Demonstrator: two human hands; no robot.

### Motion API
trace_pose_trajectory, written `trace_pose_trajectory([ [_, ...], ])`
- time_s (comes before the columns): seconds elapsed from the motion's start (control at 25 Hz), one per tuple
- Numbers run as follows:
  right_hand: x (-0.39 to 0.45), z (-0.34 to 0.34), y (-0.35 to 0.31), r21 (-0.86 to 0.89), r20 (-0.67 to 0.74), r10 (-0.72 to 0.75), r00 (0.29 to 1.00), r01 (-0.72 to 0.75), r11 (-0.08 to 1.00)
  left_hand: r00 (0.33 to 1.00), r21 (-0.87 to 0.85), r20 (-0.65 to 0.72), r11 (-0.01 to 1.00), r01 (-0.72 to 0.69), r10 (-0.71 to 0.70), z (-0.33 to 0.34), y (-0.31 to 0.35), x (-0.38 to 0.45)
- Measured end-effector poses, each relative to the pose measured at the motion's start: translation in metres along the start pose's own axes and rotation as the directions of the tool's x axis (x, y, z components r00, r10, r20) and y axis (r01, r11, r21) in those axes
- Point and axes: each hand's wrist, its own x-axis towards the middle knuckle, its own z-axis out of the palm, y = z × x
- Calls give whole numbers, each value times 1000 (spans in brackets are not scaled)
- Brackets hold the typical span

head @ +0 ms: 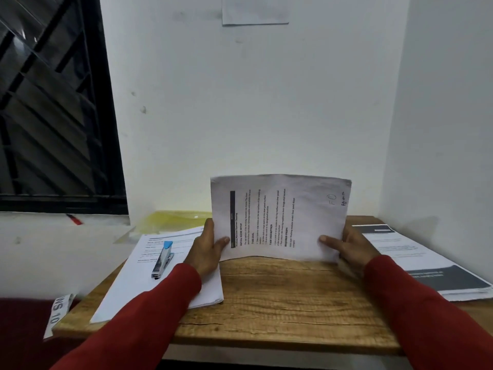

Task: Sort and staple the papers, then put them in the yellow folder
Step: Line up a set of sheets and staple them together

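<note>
1. Left hand [207, 247] and right hand [349, 245] each grip a side edge of the papers [280, 217]; sheets upright, lower edge on the wooden table [280, 303].
2. Stapler [162, 260] rests on the left paper stack [149, 284]; yellow folder [173, 218] lies behind it.

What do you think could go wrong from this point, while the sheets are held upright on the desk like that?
1. The held sheets bow between the left hand and right hand; tapped like this, their edges may stay uneven and get stapled crooked.
2. The stapler lies on the left paper stack, which overhangs the desk edge; a sleeve nudge could tip both off.
3. The yellow folder is partly under that stack, so pulling it out might scatter pages.
</note>
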Motion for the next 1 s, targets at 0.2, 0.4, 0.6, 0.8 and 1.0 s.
trace_pose_trajectory([
  [0.2,0,0,-15,22,-7,9,1000,-9,1000,997,-77,10,994,75,-74,-11,14,7],
  [0.4,-4,-6,-27,141,39,86,996,-91,986,953,-291,182,913,287,-242,-42,36,16],
  [0.6,7,-2,-67,-629,-207,-475,855,256,734,935,-144,271,951,274,-229,-51,39,25],
  [0.8,36,46,-110,-737,224,-204,953,303,605,919,67,370,990,122,-138,-49,51,35],
  [1.0,48,64,-112,-577,256,-113,960,246,779,903,88,423,995,38,-72,-65,61,38],
])
